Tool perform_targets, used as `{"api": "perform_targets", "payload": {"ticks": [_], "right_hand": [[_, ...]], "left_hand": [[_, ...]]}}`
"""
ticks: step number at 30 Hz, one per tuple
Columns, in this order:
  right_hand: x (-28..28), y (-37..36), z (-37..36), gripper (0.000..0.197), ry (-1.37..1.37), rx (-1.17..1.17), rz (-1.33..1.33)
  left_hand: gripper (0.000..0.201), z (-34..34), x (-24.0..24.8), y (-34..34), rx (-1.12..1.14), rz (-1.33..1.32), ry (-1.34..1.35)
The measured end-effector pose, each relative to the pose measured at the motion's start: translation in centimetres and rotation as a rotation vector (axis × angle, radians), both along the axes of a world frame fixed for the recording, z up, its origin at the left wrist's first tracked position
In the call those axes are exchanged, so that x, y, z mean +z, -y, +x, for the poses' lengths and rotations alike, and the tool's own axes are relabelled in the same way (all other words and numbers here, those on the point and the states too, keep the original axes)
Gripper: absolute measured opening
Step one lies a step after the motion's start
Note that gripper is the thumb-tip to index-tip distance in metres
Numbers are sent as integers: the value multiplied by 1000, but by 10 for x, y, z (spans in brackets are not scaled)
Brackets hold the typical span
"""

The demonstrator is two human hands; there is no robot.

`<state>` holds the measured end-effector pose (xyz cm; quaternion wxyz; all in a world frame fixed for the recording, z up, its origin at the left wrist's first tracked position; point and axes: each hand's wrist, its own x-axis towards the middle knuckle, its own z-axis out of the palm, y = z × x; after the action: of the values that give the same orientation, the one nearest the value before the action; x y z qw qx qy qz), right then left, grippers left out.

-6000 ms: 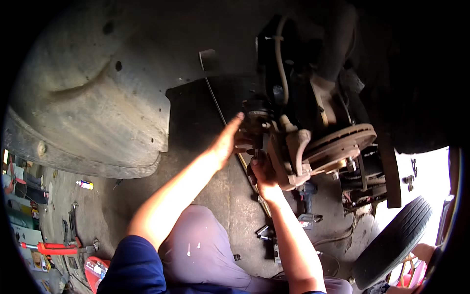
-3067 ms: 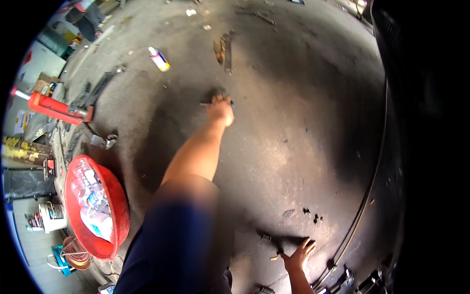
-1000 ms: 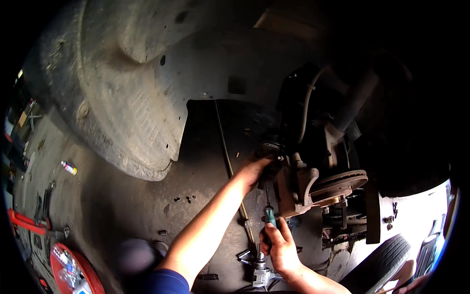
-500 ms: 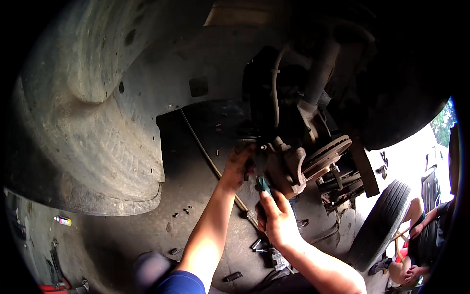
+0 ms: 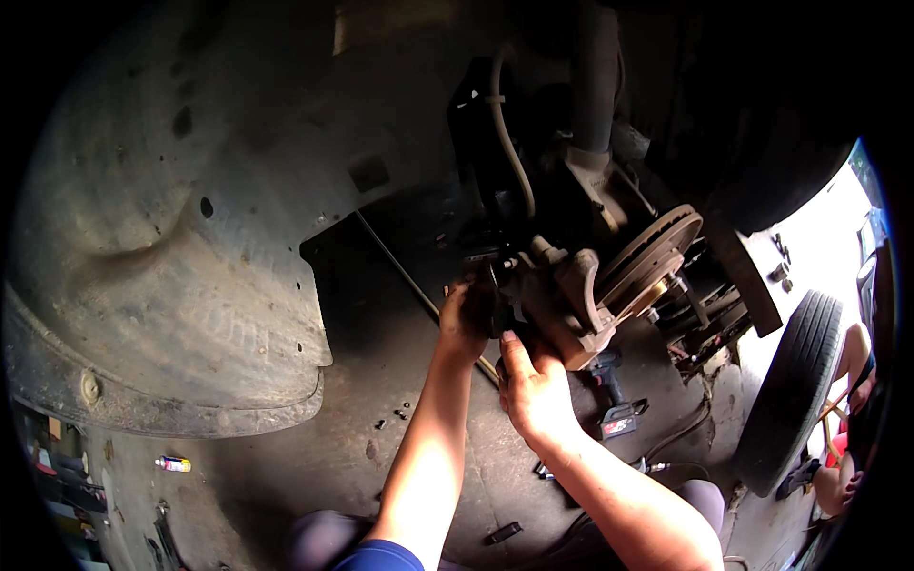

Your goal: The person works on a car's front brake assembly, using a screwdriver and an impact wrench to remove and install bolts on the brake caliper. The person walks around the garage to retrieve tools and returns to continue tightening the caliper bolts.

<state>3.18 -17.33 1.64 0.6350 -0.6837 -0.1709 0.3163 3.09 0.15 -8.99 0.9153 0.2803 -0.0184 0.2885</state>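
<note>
Close beside the brake caliper, my left hand is closed around a dark flat part with a thin bright edge; shadow hides most of its shape. Just below it, my right hand is curled, with its thumb and fingertips close to that part. Whatever the right hand grips is hidden by the fingers. The rusty caliper sits at the near left side of the brake disc. Behind it rises the suspension strut, with a pale brake hose hanging to its left.
A large dirty wheel-arch liner fills the left. A long thin rod slants behind my left hand. On the floor lie a cordless power tool, several small nuts and a spray can. A tyre stands right, near a seated person.
My view has shifted, bringing the cordless tool into sight. The teal-handled tool seen in my right hand before no longer shows. The flat part in my left hand now appears more edge-on.
</note>
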Motion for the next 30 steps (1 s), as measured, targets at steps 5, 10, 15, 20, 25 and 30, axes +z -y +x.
{"api": "perform_targets", "payload": {"ticks": [5, 10, 15, 20, 25, 30], "right_hand": [[23, 1, -4, 41, 138, -9, -78], [39, 3, -1, 38, 261, -3, -107], [42, -2, -3, 33, 303, -18, -68], [41, -3, -1, 31, 313, -12, -89], [41, -6, -4, 31, 277, -14, -82], [18, -6, -1, 32, 341, -30, 24]], "left_hand": [[50, 6, 1, -1, -47, 17, 109], [50, 10, 6, 4, 78, -14, -128], [49, 15, 4, -3, 53, 106, -73], [48, 19, 2, 3, 77, 108, -103], [52, 21, 1, 3, 149, 142, -79], [54, 16, -5, 2, 123, 108, -93]]}}
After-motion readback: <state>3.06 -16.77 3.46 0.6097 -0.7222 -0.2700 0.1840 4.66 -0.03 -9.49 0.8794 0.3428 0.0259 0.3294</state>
